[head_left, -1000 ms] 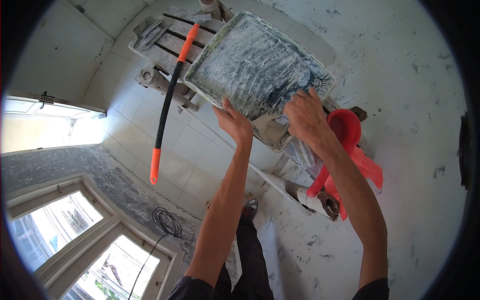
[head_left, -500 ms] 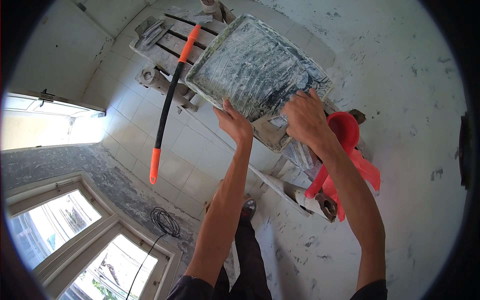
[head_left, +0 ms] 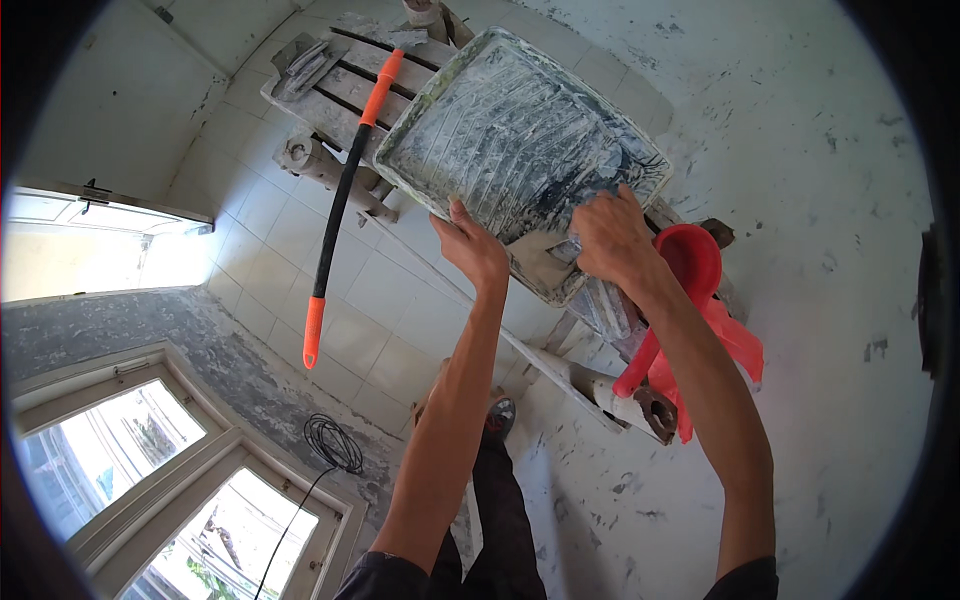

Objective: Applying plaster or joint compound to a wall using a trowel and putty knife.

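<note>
Daylight interior, moderately bright; strongest light at left, from window panes point(head_left: 230, 540) near left and bright doorway point(head_left: 75, 262) farther off. Glare bleaches much of view through panes. Soft sheen on floor tiles point(head_left: 265, 210) beside doorway. Right side flatter, greyer. Faint soft shadow right of trouser leg point(head_left: 497, 530). Tray point(head_left: 500, 110) ridges readable. Fisheye curves straight edges outward; black vignette fills corners, left and right rims.

slatted bench point(head_left: 362, 57), caked tray point(head_left: 500, 120), orange-black pole point(head_left: 347, 182), red dipper point(head_left: 692, 262)
</note>
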Action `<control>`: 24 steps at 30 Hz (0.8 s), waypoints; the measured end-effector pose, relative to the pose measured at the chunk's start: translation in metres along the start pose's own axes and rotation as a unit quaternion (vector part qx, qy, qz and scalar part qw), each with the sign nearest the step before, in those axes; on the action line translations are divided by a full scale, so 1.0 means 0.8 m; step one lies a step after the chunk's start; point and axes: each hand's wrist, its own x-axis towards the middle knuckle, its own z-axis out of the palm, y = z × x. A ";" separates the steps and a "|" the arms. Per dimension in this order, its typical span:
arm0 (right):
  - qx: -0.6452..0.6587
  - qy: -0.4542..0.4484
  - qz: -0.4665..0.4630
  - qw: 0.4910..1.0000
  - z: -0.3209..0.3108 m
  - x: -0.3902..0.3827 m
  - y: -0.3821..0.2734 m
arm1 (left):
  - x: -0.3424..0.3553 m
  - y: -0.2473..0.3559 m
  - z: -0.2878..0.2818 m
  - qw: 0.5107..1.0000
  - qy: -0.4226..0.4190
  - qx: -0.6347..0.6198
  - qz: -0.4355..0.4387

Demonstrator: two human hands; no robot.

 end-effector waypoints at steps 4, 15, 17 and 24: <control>0.039 0.034 -0.010 0.999 -0.009 0.005 0.003 | 0.005 -0.002 -0.002 1.000 0.005 -0.008 0.009; 0.029 0.001 -0.019 0.999 0.000 0.004 -0.012 | 0.000 0.000 0.002 1.000 0.011 -0.018 -0.008; -0.001 -0.005 -0.014 1.000 0.001 0.002 -0.004 | 0.000 -0.003 0.003 1.000 0.006 0.002 0.009; 0.005 0.025 -0.031 0.999 0.001 0.007 -0.019 | -0.001 -0.001 0.003 1.000 0.000 -0.010 -0.014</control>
